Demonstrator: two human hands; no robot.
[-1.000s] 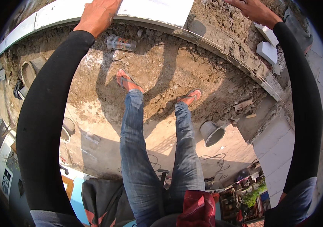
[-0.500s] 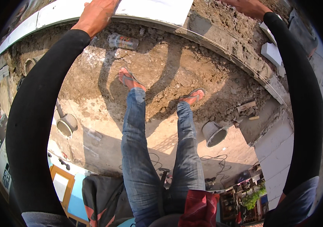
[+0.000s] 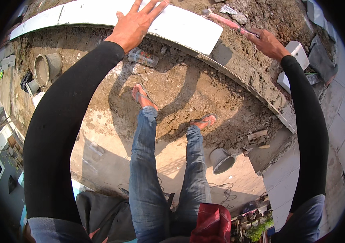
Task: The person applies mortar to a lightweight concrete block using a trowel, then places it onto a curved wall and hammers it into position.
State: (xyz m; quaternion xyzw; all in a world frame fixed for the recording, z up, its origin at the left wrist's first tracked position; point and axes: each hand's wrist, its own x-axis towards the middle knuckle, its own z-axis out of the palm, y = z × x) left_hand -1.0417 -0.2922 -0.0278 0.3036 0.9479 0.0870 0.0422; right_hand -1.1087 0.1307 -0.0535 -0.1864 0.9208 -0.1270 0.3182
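Left hand spread flat on smooth, white, oblong block. Right hand closed around slender red-handled hammer.

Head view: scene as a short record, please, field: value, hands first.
left hand: fingers spread, resting on white block
right hand: closed around the handle of a hammer
hammer head: near the block's far edge, contact unclear
right of block: rough grey ledge
below block: clear plastic cup lying on dirt
lower right: grey bucket
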